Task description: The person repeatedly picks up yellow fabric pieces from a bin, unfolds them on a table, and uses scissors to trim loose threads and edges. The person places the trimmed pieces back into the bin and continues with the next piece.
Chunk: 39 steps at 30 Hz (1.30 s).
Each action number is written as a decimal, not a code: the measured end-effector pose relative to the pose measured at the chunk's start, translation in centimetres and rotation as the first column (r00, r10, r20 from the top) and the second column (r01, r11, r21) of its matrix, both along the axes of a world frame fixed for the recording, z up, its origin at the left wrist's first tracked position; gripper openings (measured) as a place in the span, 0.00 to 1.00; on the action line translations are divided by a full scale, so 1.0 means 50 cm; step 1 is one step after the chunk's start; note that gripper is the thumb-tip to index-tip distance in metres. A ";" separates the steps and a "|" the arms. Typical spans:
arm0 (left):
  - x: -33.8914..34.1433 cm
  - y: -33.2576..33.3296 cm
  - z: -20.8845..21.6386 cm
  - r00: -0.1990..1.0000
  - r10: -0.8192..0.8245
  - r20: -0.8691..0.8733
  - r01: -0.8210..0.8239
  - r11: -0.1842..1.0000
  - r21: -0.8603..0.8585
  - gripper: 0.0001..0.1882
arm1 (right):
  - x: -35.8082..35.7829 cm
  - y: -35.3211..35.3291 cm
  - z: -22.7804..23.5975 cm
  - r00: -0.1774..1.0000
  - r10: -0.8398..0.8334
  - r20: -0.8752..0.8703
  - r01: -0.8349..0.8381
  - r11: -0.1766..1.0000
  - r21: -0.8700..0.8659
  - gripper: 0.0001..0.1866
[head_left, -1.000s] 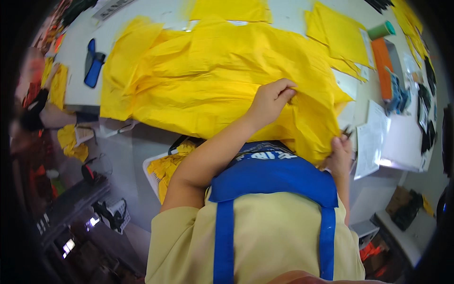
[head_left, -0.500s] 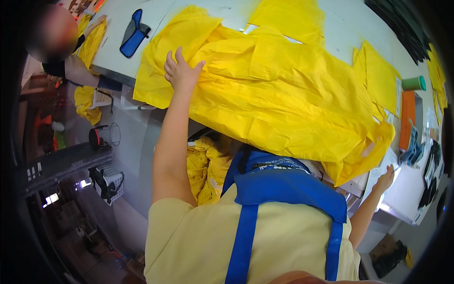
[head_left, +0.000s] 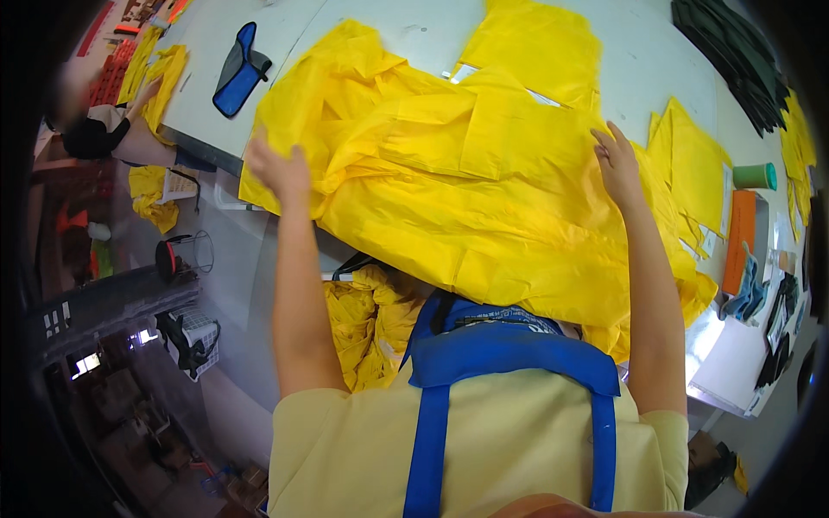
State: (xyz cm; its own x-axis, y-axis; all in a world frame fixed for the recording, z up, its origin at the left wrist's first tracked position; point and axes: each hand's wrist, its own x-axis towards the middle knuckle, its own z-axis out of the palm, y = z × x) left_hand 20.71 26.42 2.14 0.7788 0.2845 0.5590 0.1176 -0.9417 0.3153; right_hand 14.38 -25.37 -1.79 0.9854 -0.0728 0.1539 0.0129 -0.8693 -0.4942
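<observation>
Nearest, count one apron (head_left: pixel 509 363), on the body side of left hand (head_left: pixel 281 168) and right hand (head_left: pixel 617 164). Next, one yellow heap (head_left: pixel 371 324) below the table (head_left: pixel 414 30) edge, between both sets of fingers but nearer the body; can't count pieces in it.

Then one yellow garment (head_left: pixel 484 198), wrinkled, spread on the table below and between the fingers. Left fingers over its left end: spread wide, blurred, no hold visible; can't tell if touching. Right fingers over its right part: partly open, bent, no cloth visibly pinched; can't tell about anything small in the palm. In the way: right forearm (head_left: pixel 652 268), across the garment's right end.

Right of right fingers: one folded yellow lot (head_left: pixel 691 164), one orange box (head_left: pixel 738 242), one green roll (head_left: pixel 755 177). Beyond and left of right fingers, one more yellow lot (head_left: pixel 535 52). Beyond left fingers, one blue-and-dark pouch (head_left: pixel 239 73). Farther, one dark stack (head_left: pixel 730 60), well beyond right fingers; one co-worker's hand (head_left: pixel 151 91) at yellow cloth, left of left fingers.
</observation>
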 end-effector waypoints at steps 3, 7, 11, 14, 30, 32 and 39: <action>0.025 -0.106 -0.005 0.848 -0.501 -0.174 0.511 0.859 0.016 0.34 | 0.093 0.017 -0.032 0.999 -0.030 0.016 0.033 0.943 -0.332 0.15; 0.039 -0.184 -0.018 0.673 -0.285 -0.682 0.351 0.935 -0.045 0.23 | 0.126 -0.004 -0.035 0.967 -0.080 -0.242 -0.019 0.924 -0.382 0.13; -0.003 -0.095 -0.035 0.661 -0.638 -0.395 0.638 0.755 -0.151 0.11 | 0.024 0.005 0.073 0.948 0.245 0.203 -0.209 0.961 -0.183 0.06; -0.090 -0.014 -0.006 0.469 -0.615 -0.634 0.570 0.759 -0.314 0.10 | -0.127 0.009 0.186 0.937 0.344 -0.053 -0.348 0.934 -0.078 0.10; 0.138 -0.488 -0.045 0.132 -0.636 -0.761 0.891 0.412 -0.190 0.17 | -0.315 0.091 0.193 0.916 0.346 -0.201 -0.299 0.926 0.230 0.14; 0.117 -0.446 -0.008 0.135 -0.729 -0.671 0.878 0.403 -0.260 0.13 | -0.324 0.079 0.202 0.908 0.355 -0.221 -0.281 0.910 0.305 0.15; -0.019 -0.318 -0.015 -0.046 -0.749 -0.662 0.911 0.240 -0.335 0.09 | -0.191 -0.001 0.182 0.995 -0.099 -0.007 0.099 0.995 -0.013 0.11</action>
